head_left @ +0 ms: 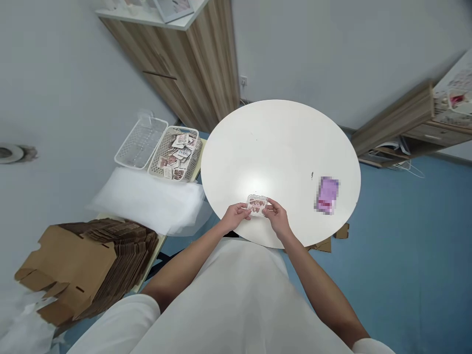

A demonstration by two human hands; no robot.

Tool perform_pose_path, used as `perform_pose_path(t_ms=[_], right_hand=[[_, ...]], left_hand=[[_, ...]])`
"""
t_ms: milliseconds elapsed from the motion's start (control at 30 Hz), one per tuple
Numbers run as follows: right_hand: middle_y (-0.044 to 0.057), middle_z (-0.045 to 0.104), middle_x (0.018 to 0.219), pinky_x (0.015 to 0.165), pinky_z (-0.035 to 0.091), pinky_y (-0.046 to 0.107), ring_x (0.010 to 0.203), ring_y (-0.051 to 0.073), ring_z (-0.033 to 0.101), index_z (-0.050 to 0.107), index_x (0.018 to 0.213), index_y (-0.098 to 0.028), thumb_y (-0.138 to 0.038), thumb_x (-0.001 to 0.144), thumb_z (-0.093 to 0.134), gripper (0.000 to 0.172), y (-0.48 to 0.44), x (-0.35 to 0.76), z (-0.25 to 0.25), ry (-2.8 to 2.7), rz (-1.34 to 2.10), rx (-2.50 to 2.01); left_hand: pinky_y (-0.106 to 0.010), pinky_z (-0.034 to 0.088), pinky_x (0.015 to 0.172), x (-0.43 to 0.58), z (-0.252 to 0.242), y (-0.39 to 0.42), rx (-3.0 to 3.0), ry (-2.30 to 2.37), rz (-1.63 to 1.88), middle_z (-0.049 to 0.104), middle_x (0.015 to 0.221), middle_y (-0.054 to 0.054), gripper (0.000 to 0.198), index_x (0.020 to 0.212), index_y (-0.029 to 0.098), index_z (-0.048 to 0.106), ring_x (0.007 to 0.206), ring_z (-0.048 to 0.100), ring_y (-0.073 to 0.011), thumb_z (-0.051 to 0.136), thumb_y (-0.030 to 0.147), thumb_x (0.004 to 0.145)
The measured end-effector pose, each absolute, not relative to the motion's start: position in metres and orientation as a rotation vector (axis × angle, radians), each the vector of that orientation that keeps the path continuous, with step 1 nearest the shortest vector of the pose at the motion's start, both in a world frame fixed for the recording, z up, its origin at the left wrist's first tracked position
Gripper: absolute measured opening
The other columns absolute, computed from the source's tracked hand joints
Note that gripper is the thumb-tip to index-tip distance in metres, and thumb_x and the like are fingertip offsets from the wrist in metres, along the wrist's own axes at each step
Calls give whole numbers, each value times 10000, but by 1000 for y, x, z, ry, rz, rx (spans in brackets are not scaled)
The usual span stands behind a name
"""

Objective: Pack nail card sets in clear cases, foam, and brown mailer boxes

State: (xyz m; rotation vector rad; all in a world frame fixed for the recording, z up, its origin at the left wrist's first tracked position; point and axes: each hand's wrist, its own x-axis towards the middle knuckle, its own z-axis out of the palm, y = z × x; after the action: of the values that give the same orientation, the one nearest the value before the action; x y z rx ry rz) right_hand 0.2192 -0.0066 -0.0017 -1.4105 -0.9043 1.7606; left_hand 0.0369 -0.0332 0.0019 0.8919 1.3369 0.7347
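We are looking down on a round, smooth white bench (276, 142). Toward its right edge a pixelated purple item (327, 192) is lying near a small dark mark (311, 175). On our left, a pale-yellow side bench (150, 268) is carrying plastic baskets (192, 162), white packing sheets (147, 199) and stacked flattened cardboard boxes (86, 260).

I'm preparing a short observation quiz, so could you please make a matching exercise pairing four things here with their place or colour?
1. small pack
2. pixelated item
3. cardboard stack
4. thin sheets

A. white, beside the filled basket
B. brown
C. between left hand and right hand
D. mostly purple, on the round table

Pairs: 1-C; 2-D; 3-B; 4-A
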Motion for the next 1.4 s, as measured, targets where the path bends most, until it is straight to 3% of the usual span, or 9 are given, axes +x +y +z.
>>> perform_pose_path(t_ms=[167, 300, 433, 600, 767, 1067, 1400], right_hand=[[25, 586, 884, 712, 463, 339, 750, 152, 584, 496, 1098, -229, -373, 615, 669, 534, -1, 188, -6, -972, 1736, -1427], [14, 574, 866, 685, 466, 325, 707, 136, 577, 485, 1022, -226, -358, 620, 664, 460, 6, 154, -9, -956, 1669, -1504], [26, 579, 887, 696, 471, 331, 703, 137, 580, 495, 943, -214, -350, 617, 661, 390, 16, 116, -16, -947, 1644, -1529], [63, 588, 958, 780, 469, 347, 839, 166, 577, 506, 960, -205, -366, 656, 617, 362, 29, 64, -21, -988, 1601, -1551], [77, 511, 1148, 809, 456, 334, 1041, 189, 479, 497, 1090, -223, -352, 682, 579, 436, 44, 23, -27, -1135, 1496, -1614], [81, 465, 1135, 784, 449, 342, 917, 180, 482, 423, 1237, -214, -296, 682, 557, 577, 90, -15, -52, -1353, 1387, -1748], [69, 444, 1095, 737, 457, 337, 876, 177, 475, 399, 1248, -235, -284, 703, 530, 563, 112, -31, -68, -1418, 1299, -1772]], left_hand=[[-286, 442, 686, 15, -5, -36, 890, 1443, 758, 658, 722, -36, 429, 1021, 159, 567, 657, 609, -153, 559, 476, 731], [-294, 447, 771, -7, -8, -35, 831, 1494, 906, 605, 1035, -90, 531, 1222, 189, 415, 871, 592, -161, 536, 434, 766], [-303, 447, 810, -34, -14, -30, 852, 1514, 956, 462, 1239, -103, 535, 1260, 229, 390, 1029, 514, -189, 533, 405, 776], [-311, 434, 841, -76, -26, -18, 879, 1568, 963, 398, 1244, -92, 542, 1275, 248, 382, 1103, 443, -209, 540, 373, 771], [-314, 424, 857, -115, -40, 7, 953, 1630, 901, 355, 1191, -83, 564, 1291, 255, 369, 1102, 416, -207, 541, 378, 769], [-319, 439, 852, -144, -66, 62, 971, 1686, 848, 345, 1172, -100, 616, 1332, 207, 294, 1084, 424, -206, 516, 353, 776], [-378, 388, 917, -152, -68, 85, 1097, 1668, 864, 329, 1249, -105, 591, 1308, 211, 304, 1141, 391, -225, 491, 199, 747]])
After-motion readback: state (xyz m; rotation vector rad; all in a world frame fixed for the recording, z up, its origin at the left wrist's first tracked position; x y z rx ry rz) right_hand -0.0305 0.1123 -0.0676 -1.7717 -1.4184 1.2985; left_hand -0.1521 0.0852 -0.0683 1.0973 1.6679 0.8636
